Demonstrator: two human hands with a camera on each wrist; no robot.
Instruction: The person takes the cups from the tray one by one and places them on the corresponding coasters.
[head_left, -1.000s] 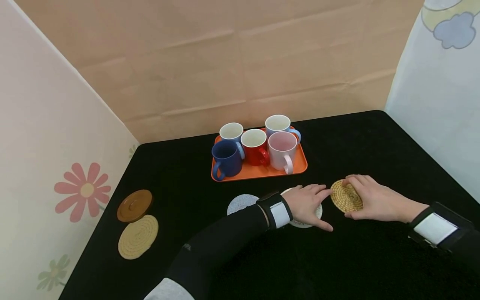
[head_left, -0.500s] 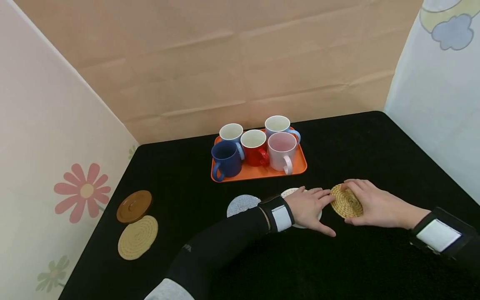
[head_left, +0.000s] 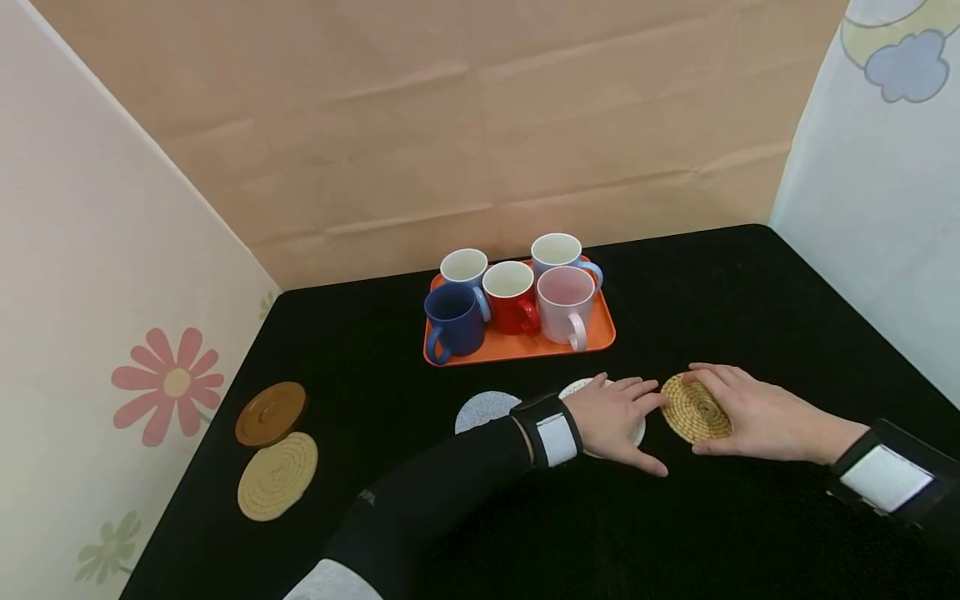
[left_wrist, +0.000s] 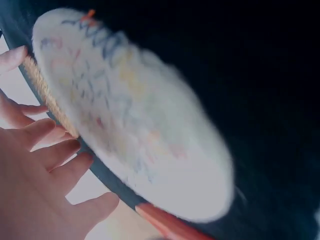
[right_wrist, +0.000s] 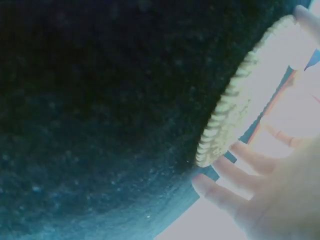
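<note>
My right hand (head_left: pixel 757 414) grips a round woven straw coaster (head_left: pixel 696 410) across its edges, fingers at the far side and thumb at the near side. The coaster lies flat on the black table. In the right wrist view, its braided rim (right_wrist: pixel 220 120) sits between the thumb and the fingers. My left hand (head_left: pixel 613 417) hovers palm down with spread fingers over a white coaster with coloured marks (left_wrist: pixel 130 115), partly hiding it in the head view. The left fingertips are at the straw coaster's left edge; whether they touch it I cannot tell.
An orange tray (head_left: pixel 510 354) at the back carries several mugs, among them a red mug (head_left: pixel 506 312) and a pink mug (head_left: pixel 561 321). A grey-blue coaster (head_left: pixel 483 408) lies near my left forearm. At the left, a brown coaster (head_left: pixel 270 412) touches a cream coaster (head_left: pixel 277 475).
My right hand and the straw coaster have shifted slightly toward me. The left hand has moved only a little and stays over the white coaster.
</note>
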